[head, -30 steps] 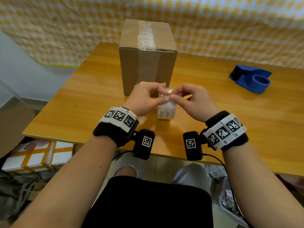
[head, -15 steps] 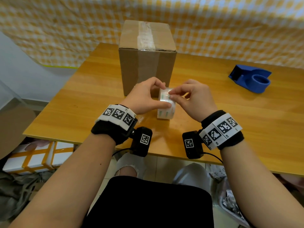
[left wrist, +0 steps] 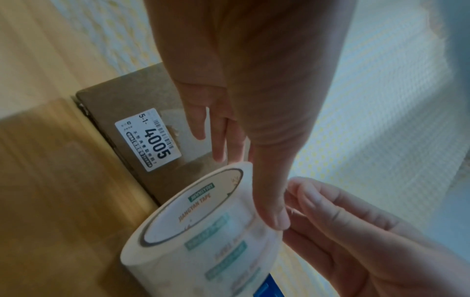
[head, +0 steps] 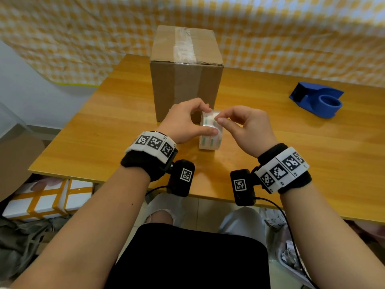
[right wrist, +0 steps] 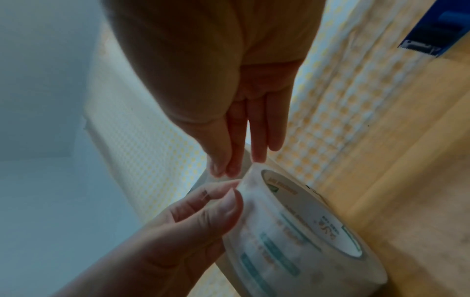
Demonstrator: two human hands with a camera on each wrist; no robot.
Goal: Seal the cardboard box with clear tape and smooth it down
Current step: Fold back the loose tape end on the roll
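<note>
The cardboard box (head: 185, 84) stands upright at the back of the table, a strip of clear tape (head: 184, 45) along its top seam. In front of it a clear tape roll (head: 210, 138) stands on edge on the table. My left hand (head: 209, 121) grips the roll, thumb on the near side and fingers over the top. My right hand (head: 218, 118) pinches the tape's loose end at the top of the roll. In the right wrist view that loose end (right wrist: 250, 172) is lifted slightly off the roll (right wrist: 305, 231). The left wrist view shows a white label (left wrist: 148, 139) on the box's side.
A blue tape dispenser (head: 318, 102) lies at the right of the wooden table (head: 104, 138). A yellow checked curtain (head: 291, 38) hangs behind. White boxes with orange tape (head: 48, 201) sit on the floor at the left, under the table's edge.
Both hands have shifted slightly forward toward the box with the roll. The left thumb now lies lower along the roll's near side, while the right fingertips stay at its top.
</note>
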